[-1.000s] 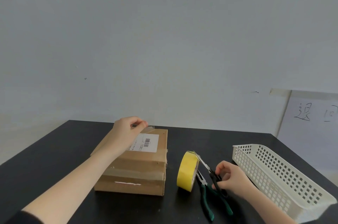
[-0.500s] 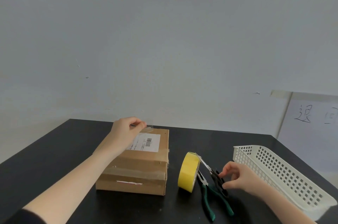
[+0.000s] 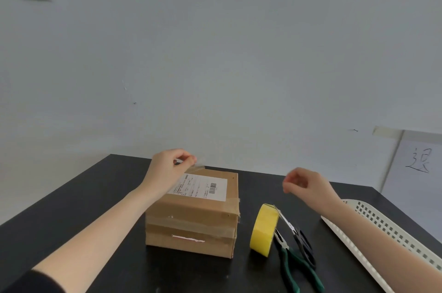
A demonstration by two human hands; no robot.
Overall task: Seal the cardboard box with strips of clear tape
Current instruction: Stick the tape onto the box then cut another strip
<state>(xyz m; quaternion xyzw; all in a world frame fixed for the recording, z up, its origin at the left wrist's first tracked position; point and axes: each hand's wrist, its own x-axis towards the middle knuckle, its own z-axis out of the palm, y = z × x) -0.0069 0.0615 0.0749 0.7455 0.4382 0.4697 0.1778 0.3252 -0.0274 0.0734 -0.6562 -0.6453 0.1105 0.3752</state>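
A brown cardboard box (image 3: 193, 221) with a white shipping label (image 3: 201, 187) sits on the black table (image 3: 71, 209). My left hand (image 3: 167, 168) hovers over the box's far left corner, its fingertips pinching a strip of clear tape (image 3: 199, 164) that hangs above the box top. My right hand (image 3: 303, 182) is lifted in the air to the right of the box, fingers loosely curled and holding nothing. A yellow tape roll (image 3: 263, 230) stands on edge beside the box.
Black scissors (image 3: 301, 242) and green-handled pliers (image 3: 294, 266) lie just right of the tape roll. A white perforated plastic basket (image 3: 392, 237) sits at the table's right edge. A whiteboard with writing (image 3: 418, 161) leans on the wall behind.
My right hand has let go of the scissors and risen up off the table toward the box. The scissors now lie beside the roll. The left hand still holds the tape strip.
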